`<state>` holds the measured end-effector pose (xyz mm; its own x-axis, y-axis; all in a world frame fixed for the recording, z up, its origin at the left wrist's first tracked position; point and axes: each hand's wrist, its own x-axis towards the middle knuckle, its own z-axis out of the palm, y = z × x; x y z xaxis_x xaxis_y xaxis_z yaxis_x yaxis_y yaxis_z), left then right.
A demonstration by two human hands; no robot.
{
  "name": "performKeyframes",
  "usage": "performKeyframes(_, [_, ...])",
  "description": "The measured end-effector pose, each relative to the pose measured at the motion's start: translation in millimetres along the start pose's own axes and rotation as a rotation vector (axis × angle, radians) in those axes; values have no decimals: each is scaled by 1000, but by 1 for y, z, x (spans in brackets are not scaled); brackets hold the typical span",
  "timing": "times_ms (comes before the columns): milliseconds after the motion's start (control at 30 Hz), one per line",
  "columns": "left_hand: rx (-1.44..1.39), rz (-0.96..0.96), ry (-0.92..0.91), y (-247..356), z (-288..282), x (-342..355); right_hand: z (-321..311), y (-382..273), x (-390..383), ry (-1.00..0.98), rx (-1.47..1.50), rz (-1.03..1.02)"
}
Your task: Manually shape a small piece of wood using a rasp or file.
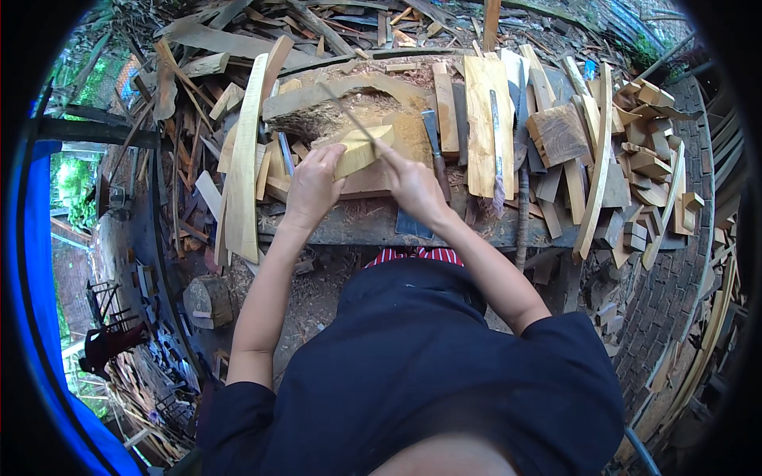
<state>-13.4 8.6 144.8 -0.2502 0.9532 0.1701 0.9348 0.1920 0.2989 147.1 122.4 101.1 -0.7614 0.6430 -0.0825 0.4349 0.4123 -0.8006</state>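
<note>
My left hand (317,178) grips a pale yellow wooden block (363,145) at the middle of the bench, its fingers closed on the block's left end. My right hand (407,184) is closed around the near end of a long thin dark metal tool (344,105), probably a file or blade, which runs diagonally up and leftward over the block; its handle is hidden in my fingers. The block is raised at a tilt over a larger wooden piece (367,180). Just right of it lies a chisel-like tool (432,135) with a dark wooden handle.
The workbench (476,234) carries sawdust, long boards (246,159), a light plank (479,103), a handsaw (520,111) and piled offcuts (647,166). Scrap wood (238,24) is heaped beyond it. A stump (206,301) stands lower left; a blue tarp (48,317) hangs at far left.
</note>
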Motion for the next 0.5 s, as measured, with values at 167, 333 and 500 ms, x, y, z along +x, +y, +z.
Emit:
performKeyframes(167, [2,-7,18,17,2,17,4,21,16,97,21,35])
performKeyframes(333, [-40,-117,-26,10,0,29,6,-1,3,143,-10,-48])
performKeyframes(500, [-4,-121,-56,16,-7,34,-13,-1,7,50,-145,17])
